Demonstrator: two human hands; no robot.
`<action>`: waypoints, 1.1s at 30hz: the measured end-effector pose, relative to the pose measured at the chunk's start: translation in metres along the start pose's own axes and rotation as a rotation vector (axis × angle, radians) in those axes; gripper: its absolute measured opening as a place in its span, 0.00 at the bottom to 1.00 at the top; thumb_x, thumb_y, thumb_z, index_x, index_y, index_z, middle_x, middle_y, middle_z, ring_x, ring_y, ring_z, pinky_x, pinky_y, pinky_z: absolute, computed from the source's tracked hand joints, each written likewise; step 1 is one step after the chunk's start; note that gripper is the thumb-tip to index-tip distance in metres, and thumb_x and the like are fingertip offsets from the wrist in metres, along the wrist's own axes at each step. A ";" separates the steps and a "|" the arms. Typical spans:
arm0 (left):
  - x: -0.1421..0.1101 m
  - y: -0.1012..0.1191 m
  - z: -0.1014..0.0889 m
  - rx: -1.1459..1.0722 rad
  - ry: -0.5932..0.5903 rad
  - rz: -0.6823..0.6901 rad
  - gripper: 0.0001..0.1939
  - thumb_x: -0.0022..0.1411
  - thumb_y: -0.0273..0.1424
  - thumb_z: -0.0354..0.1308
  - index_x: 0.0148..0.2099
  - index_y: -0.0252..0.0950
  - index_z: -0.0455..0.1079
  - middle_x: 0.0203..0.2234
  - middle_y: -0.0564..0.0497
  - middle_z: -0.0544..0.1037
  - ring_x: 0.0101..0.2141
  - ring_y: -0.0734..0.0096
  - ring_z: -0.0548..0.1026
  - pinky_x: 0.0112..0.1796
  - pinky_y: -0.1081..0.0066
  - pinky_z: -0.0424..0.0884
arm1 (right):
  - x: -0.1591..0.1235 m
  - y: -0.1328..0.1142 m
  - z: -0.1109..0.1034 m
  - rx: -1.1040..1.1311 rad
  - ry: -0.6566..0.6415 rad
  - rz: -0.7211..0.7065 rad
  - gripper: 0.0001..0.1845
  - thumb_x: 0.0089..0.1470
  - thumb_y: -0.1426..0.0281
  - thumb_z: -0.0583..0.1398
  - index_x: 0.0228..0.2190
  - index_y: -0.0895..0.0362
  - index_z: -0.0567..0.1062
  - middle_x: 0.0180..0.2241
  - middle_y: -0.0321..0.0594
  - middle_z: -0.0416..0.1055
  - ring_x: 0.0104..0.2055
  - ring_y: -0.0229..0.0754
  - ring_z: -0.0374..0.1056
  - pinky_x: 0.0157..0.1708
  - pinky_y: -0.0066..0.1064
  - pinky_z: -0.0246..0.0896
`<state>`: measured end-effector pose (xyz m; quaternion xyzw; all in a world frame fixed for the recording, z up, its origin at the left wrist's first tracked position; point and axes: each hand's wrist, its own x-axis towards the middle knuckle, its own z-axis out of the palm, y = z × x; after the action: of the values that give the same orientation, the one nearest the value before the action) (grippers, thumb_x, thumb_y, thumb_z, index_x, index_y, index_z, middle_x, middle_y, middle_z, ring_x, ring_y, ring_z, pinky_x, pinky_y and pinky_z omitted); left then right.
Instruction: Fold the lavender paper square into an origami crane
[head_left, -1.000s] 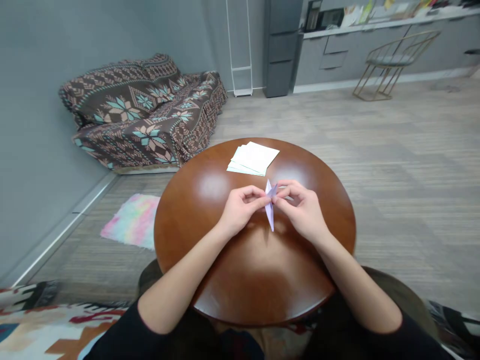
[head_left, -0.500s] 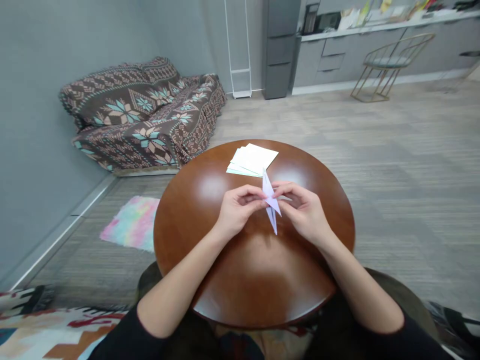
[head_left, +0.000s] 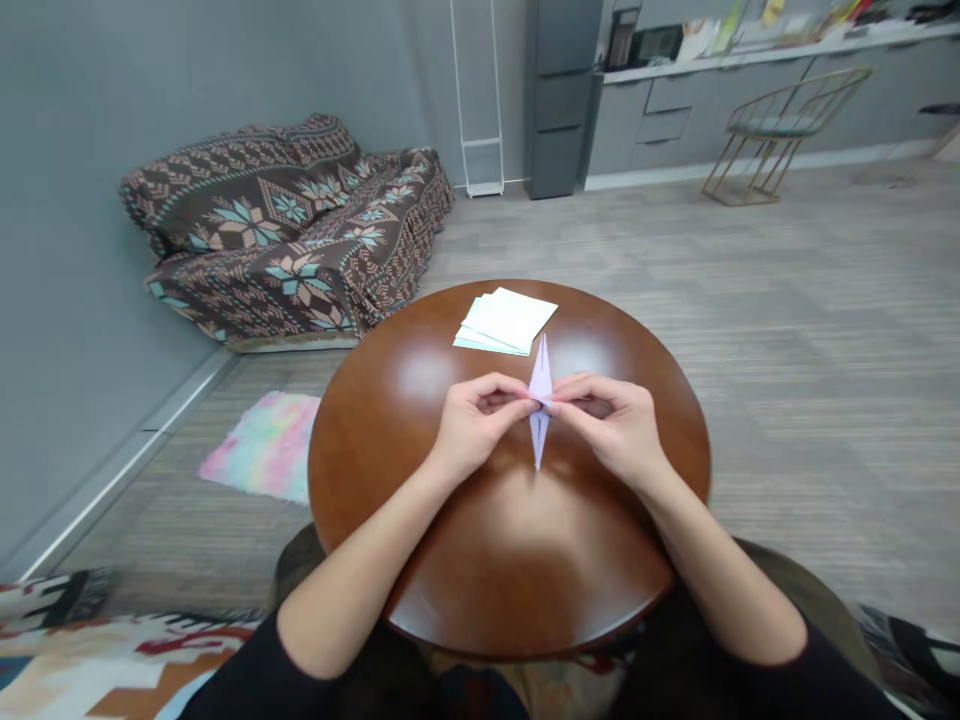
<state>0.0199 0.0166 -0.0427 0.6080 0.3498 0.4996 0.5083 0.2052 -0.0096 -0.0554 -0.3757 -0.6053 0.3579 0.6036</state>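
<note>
A narrow, pointed fold of pale lilac paper (head_left: 540, 385) stands upright just above the round brown table (head_left: 420, 480). My left hand (head_left: 476, 420) pinches its middle from the left. My right hand (head_left: 611, 420) pinches it from the right, fingers curled. The fold's tips point away from me and toward me. A small stack of white and pale green paper squares (head_left: 506, 320) lies on the table's far side, beyond the fold.
A patterned brown sofa (head_left: 285, 230) stands at the left wall, with a pastel rug (head_left: 262, 445) on the floor beside the table. A gold wire chair (head_left: 780, 125) and grey cabinets (head_left: 562, 95) are at the back.
The fold has been opened out and straightened: its upper flap, bent aside before, now points straight away from me. Both hands have stayed in place at its middle.
</note>
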 end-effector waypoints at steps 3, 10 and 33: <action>-0.002 0.000 0.002 0.012 0.003 -0.017 0.12 0.53 0.36 0.73 0.32 0.35 0.77 0.30 0.49 0.82 0.33 0.65 0.81 0.40 0.66 0.78 | 0.000 -0.003 0.002 -0.002 -0.016 0.016 0.06 0.54 0.67 0.70 0.28 0.54 0.80 0.32 0.39 0.81 0.33 0.44 0.77 0.34 0.36 0.76; -0.001 -0.001 0.003 -0.045 0.005 -0.060 0.18 0.54 0.39 0.73 0.28 0.35 0.67 0.26 0.52 0.78 0.27 0.71 0.77 0.32 0.70 0.75 | -0.001 -0.007 0.008 0.081 0.020 0.104 0.13 0.56 0.62 0.69 0.26 0.54 0.74 0.27 0.38 0.79 0.28 0.42 0.76 0.31 0.36 0.78; -0.001 -0.002 0.008 -0.098 -0.077 -0.054 0.22 0.56 0.36 0.72 0.46 0.36 0.67 0.28 0.54 0.78 0.30 0.73 0.77 0.36 0.73 0.72 | -0.002 0.000 0.011 0.109 0.060 0.139 0.17 0.52 0.61 0.71 0.29 0.53 0.69 0.30 0.36 0.78 0.31 0.40 0.75 0.32 0.32 0.73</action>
<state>0.0275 0.0136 -0.0448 0.5917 0.3214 0.4783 0.5638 0.1942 -0.0107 -0.0567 -0.3937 -0.5392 0.4200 0.6148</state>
